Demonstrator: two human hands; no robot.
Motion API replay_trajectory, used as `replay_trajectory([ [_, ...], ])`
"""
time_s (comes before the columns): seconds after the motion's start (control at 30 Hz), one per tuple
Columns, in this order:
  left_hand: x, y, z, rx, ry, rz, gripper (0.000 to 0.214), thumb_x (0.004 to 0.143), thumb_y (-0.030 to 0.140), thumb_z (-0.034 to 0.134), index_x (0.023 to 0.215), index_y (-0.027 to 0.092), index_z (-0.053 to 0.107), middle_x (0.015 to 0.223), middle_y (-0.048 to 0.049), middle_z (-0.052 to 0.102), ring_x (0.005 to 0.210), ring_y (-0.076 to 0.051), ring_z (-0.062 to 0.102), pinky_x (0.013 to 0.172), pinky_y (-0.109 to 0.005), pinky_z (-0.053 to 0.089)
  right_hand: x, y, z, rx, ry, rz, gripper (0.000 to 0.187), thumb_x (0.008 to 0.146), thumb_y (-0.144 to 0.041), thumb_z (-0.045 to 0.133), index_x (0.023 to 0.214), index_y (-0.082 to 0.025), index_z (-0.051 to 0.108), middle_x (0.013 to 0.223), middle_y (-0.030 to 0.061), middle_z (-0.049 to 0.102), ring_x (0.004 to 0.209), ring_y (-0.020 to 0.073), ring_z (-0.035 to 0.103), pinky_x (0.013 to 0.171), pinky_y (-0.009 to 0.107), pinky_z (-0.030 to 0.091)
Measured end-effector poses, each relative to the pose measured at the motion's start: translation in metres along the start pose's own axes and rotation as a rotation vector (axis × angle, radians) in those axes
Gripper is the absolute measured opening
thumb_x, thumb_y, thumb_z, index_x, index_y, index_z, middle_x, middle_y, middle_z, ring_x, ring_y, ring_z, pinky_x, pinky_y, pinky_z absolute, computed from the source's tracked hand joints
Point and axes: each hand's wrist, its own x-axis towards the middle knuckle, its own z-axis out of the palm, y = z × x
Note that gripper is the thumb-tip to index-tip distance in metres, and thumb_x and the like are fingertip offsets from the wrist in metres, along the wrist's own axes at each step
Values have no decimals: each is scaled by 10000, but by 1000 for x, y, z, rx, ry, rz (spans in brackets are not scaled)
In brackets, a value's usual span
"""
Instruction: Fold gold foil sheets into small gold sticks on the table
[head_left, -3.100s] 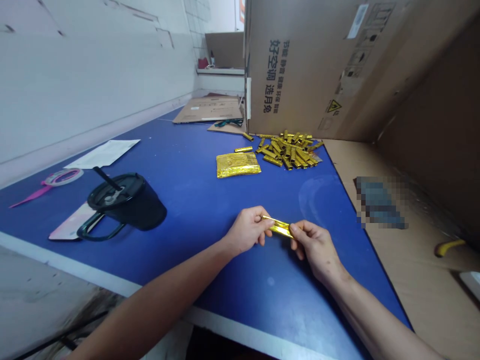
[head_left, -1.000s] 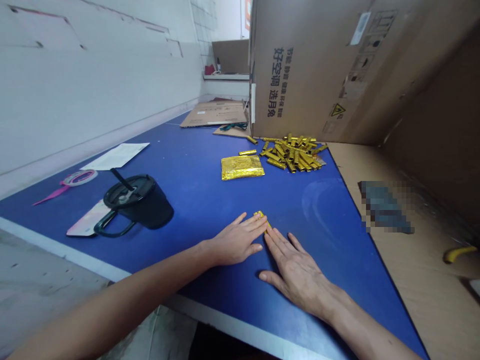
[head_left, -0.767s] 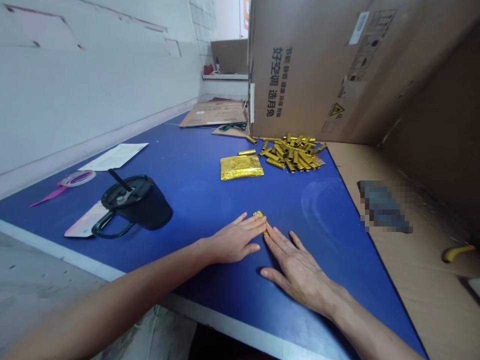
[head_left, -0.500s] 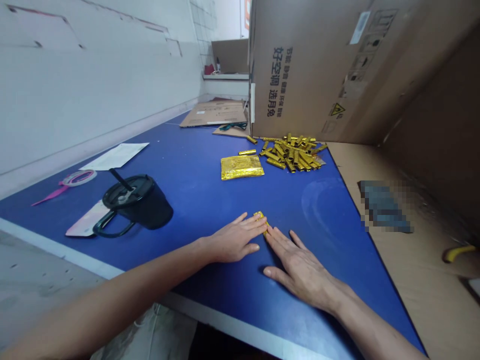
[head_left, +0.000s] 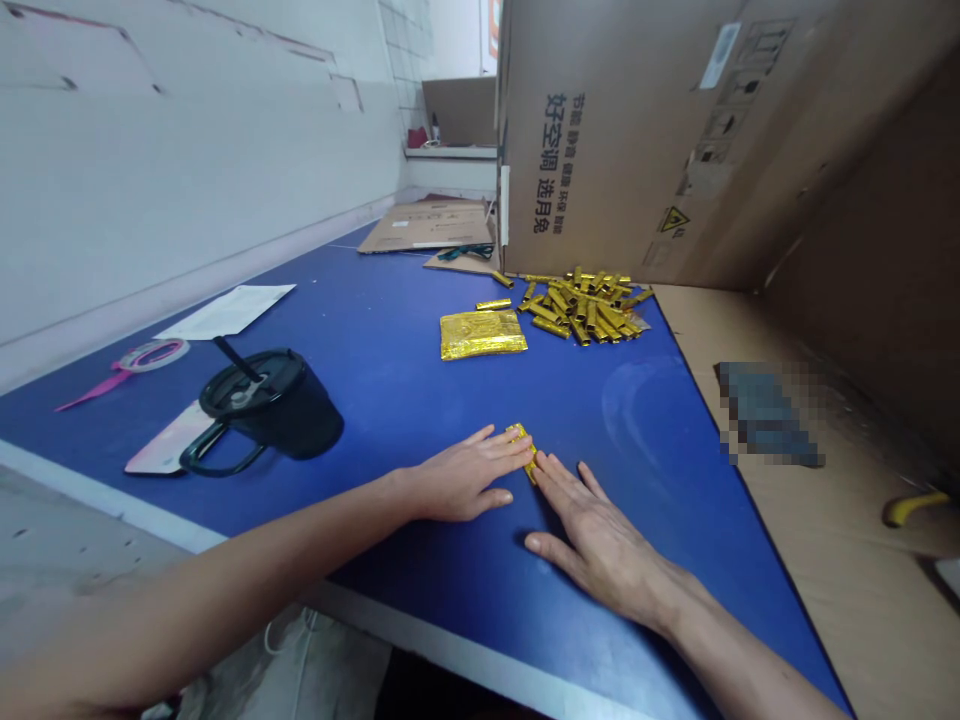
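My left hand (head_left: 465, 477) lies flat on the blue table (head_left: 390, 360), fingers stretched out over a small gold foil piece (head_left: 523, 440). My right hand (head_left: 592, 530) also lies flat with fingers spread, its fingertips touching the same gold piece from the near side. Only the far tip of the foil shows between the fingertips. Further back lie a flat gold foil sheet (head_left: 482, 333) and a heap of several rolled gold foil sticks (head_left: 585, 305).
A black lidded mug with a straw (head_left: 266, 408) stands on the left over a pink card (head_left: 161, 450). A pink tape roll (head_left: 154, 354) and white paper (head_left: 229, 310) lie beyond. A big cardboard box (head_left: 675, 130) walls the back; brown cardboard (head_left: 825, 540) covers the right.
Three seconds ago both hands pinched the gold strip in the air. Now it lies on the table under flat fingers. Over the last second my right hand has slid slightly nearer.
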Motion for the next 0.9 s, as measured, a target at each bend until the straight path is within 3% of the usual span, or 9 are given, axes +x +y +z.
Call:
replay_trajectory([
  [0.2, 0, 1, 2, 34, 4, -31, 523, 831, 357, 346, 1300, 189, 187, 1373, -61, 176, 1262, -166, 77, 1006, -387, 95, 1, -2, 2, -96, 45, -21, 590, 784, -402, 432, 1275, -100, 307, 1330, 142, 282, 1239, 226, 168, 995, 456, 188],
  [0.47, 0, -2, 7, 120, 23, -140, 648, 799, 525, 297, 1302, 140, 161, 1378, -99, 141, 1260, -200, 80, 998, -400, 92, 5, -8, 1, -223, 8, 9, 592, 779, -383, 434, 1274, -84, 307, 1332, 139, 268, 1230, 241, 197, 991, 453, 192],
  [0.73, -10, 17, 9, 188, 107, -242, 619, 793, 563, 256, 1249, 147, 307, 1300, -90, 342, 1219, -244, 211, 981, -451, 81, 4, 8, -11, -217, 62, 4, 443, 818, -438, 352, 1185, -213, 451, 1258, 65, 424, 1203, 267, 265, 934, 548, 213],
  [0.9, -22, 30, 15, 175, 140, -298, 614, 791, 568, 256, 1240, 155, 327, 1286, -81, 364, 1191, -247, 265, 971, -450, 131, 3, 8, -11, -274, 121, 20, 397, 807, -415, 390, 1119, -206, 520, 1215, 72, 478, 1189, 281, 290, 932, 550, 209],
])
